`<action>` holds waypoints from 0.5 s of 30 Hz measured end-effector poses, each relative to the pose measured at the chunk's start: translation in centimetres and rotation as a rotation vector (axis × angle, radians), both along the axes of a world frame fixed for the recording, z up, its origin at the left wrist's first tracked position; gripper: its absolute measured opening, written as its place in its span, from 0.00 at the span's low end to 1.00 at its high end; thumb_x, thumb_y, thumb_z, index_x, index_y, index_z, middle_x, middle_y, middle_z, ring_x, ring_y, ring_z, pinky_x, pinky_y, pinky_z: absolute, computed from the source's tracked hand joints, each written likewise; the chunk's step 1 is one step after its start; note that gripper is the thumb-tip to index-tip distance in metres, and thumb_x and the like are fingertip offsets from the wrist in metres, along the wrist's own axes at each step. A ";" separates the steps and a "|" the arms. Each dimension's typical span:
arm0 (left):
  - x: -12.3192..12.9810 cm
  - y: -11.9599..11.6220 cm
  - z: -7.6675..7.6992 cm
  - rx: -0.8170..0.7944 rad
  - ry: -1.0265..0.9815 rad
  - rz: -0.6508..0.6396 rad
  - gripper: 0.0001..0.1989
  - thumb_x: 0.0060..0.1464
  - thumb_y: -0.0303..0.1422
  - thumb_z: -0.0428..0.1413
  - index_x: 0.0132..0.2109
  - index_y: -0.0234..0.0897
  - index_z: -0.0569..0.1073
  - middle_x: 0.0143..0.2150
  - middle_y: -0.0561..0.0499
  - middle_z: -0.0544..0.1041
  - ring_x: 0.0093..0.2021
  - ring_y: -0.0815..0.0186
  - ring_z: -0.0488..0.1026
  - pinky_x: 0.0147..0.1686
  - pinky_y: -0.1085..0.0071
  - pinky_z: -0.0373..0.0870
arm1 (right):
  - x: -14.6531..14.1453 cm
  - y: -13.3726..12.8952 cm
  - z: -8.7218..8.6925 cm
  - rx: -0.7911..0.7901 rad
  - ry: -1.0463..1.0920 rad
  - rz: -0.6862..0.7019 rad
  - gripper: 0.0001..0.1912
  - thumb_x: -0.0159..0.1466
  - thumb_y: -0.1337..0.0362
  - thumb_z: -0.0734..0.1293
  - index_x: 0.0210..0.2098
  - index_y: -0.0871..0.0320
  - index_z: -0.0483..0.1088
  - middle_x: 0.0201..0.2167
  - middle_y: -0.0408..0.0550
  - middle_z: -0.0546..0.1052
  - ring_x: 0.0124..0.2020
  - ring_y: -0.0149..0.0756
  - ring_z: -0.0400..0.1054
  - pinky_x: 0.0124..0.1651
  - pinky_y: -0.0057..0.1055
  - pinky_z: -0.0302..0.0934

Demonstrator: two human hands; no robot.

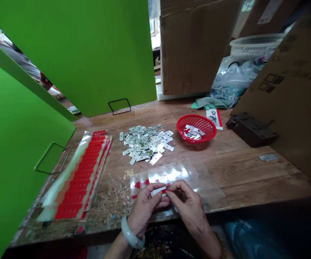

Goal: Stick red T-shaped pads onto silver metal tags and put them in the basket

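Observation:
Near the table's front edge, my left hand (146,205) is closed on a small silver metal plate (157,191). My right hand (190,207) pinches a small red piece (164,191) against the plate's right end. Under and beyond both hands lies a clear plastic sheet (171,173) with a few red pieces on its left part. Past the sheet is a loose pile of silver plates (144,143). A red basket (210,132) to the right of the pile holds more plates. Stacked sheets of red pieces (81,172) lie on the left.
Green panels (96,54) stand behind and at left, with wire stands (119,106) at their feet. A dark metal block (252,130), a single plate (268,157) and a leaning cardboard sheet (296,93) are on the right. Plastic scraps litter the wooden table (242,176).

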State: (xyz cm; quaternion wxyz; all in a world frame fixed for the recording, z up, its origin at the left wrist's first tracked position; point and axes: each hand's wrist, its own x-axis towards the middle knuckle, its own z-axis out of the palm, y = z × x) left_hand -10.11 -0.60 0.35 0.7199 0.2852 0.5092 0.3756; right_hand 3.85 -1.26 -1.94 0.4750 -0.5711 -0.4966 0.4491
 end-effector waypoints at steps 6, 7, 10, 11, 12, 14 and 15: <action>0.2 -0.3 -0.3 0.269 0.202 0.034 0.15 0.53 0.37 0.56 0.45 0.34 0.73 0.43 0.43 0.79 0.40 0.61 0.76 0.43 0.66 0.72 | -0.9 -0.4 -0.4 -0.032 0.096 -0.025 0.06 0.58 0.62 0.66 0.26 0.57 0.68 0.27 0.44 0.73 0.31 0.35 0.68 0.37 0.29 0.63; 0.2 -0.4 -0.3 0.309 0.250 0.033 0.14 0.55 0.37 0.55 0.45 0.34 0.73 0.45 0.43 0.78 0.43 0.60 0.76 0.44 0.66 0.71 | -1.0 -0.5 -0.4 -0.023 0.092 -0.030 0.06 0.58 0.62 0.66 0.26 0.57 0.68 0.27 0.44 0.72 0.32 0.35 0.67 0.38 0.29 0.63; 0.1 -0.5 -0.6 0.391 0.390 0.039 0.12 0.56 0.35 0.53 0.46 0.36 0.74 0.48 0.44 0.77 0.48 0.59 0.73 0.46 0.67 0.70 | -1.4 -0.5 -0.1 0.036 0.063 -0.044 0.06 0.57 0.63 0.66 0.24 0.57 0.69 0.29 0.45 0.72 0.34 0.35 0.66 0.40 0.29 0.63; 0.1 -0.5 -0.7 0.399 0.413 0.044 0.12 0.56 0.35 0.53 0.46 0.36 0.74 0.49 0.44 0.76 0.49 0.58 0.73 0.46 0.67 0.70 | -1.4 -0.5 0.0 0.049 0.053 -0.057 0.07 0.56 0.63 0.67 0.24 0.57 0.69 0.32 0.46 0.71 0.36 0.36 0.66 0.40 0.29 0.62; 0.0 -0.5 -0.8 0.398 0.416 0.047 0.13 0.56 0.35 0.53 0.46 0.36 0.74 0.49 0.43 0.76 0.48 0.58 0.73 0.46 0.67 0.70 | -1.4 -0.4 0.1 0.056 0.043 -0.070 0.07 0.56 0.63 0.67 0.23 0.57 0.69 0.34 0.47 0.71 0.37 0.36 0.66 0.40 0.29 0.62; 0.0 -0.4 -0.9 0.368 0.367 0.051 0.13 0.55 0.36 0.54 0.46 0.35 0.73 0.49 0.42 0.76 0.45 0.58 0.75 0.44 0.66 0.71 | -1.4 -0.4 0.2 0.049 0.031 -0.072 0.07 0.56 0.63 0.67 0.23 0.57 0.68 0.34 0.47 0.70 0.36 0.36 0.66 0.39 0.28 0.61; -0.1 -0.4 -1.0 0.342 0.326 0.052 0.14 0.55 0.36 0.54 0.46 0.34 0.73 0.48 0.42 0.77 0.43 0.59 0.76 0.44 0.65 0.72 | -1.4 -0.3 0.2 0.034 0.037 -0.061 0.07 0.56 0.63 0.67 0.23 0.57 0.68 0.32 0.46 0.69 0.35 0.35 0.66 0.38 0.28 0.61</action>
